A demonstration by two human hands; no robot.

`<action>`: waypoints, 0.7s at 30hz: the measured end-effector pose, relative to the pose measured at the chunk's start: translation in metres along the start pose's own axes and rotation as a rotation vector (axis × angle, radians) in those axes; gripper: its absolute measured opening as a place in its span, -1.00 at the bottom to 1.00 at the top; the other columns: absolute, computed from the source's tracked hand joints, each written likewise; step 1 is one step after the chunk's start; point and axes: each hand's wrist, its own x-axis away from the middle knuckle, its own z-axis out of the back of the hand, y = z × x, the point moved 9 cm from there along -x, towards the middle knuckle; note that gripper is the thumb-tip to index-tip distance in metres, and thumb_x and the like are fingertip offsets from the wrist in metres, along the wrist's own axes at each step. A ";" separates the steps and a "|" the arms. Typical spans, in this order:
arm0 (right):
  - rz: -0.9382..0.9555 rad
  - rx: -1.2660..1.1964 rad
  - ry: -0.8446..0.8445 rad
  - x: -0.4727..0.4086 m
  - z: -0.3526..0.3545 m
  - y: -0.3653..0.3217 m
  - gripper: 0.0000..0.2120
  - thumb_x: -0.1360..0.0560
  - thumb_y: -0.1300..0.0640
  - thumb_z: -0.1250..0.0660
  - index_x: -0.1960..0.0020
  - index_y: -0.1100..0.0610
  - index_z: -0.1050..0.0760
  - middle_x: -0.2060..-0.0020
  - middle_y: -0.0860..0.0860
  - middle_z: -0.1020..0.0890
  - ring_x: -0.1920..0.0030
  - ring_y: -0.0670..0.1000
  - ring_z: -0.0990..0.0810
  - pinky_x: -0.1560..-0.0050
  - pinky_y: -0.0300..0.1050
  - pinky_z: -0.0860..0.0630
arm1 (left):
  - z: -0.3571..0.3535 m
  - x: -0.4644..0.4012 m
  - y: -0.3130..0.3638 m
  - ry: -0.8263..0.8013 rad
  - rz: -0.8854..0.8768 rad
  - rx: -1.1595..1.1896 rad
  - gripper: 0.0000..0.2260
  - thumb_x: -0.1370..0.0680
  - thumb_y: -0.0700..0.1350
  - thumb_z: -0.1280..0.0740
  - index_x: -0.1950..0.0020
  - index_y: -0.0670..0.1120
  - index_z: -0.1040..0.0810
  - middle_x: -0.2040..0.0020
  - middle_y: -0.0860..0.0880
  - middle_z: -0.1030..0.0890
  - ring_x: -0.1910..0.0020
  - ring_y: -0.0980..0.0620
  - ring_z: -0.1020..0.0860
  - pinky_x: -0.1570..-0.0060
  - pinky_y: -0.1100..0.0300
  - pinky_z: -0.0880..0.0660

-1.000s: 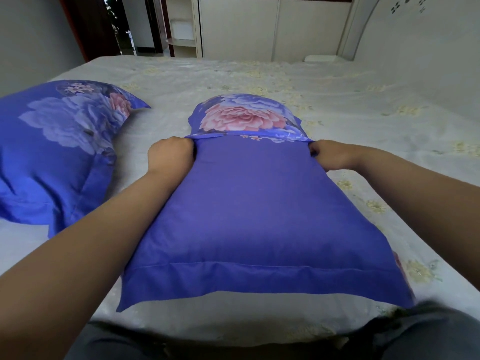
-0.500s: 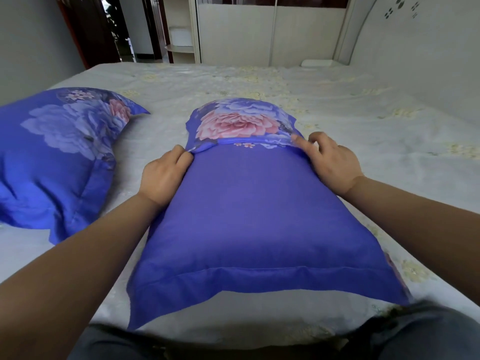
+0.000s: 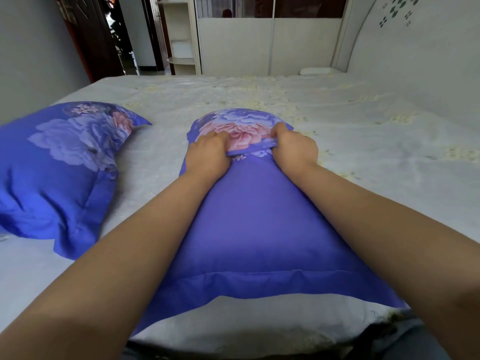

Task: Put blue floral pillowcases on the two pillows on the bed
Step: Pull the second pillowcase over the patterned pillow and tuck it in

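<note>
Gripping pillowcase (image 3: 249,216) opening hem w/ left hand (image 3: 207,154) & right hand (image 3: 296,149), pillow inside, floral end poking out.

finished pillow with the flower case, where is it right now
In the head view the finished pillow lies on the bed at the left, apart from the pillow being covered in the middle, beyond the left forearm.
</note>
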 end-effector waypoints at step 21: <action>-0.287 -0.740 -0.569 0.099 -0.025 0.033 -0.21 -0.52 -0.49 -0.26 -0.64 -0.16 -0.29 -0.63 -0.01 -0.32 -0.59 0.04 -0.34 -0.56 0.09 -0.31 | -0.034 0.158 -0.113 -0.369 0.899 0.970 -0.31 -0.50 0.50 -0.23 -0.25 -0.03 -0.69 -0.20 -0.12 -0.70 -0.10 -0.12 -0.68 -0.19 0.01 -0.56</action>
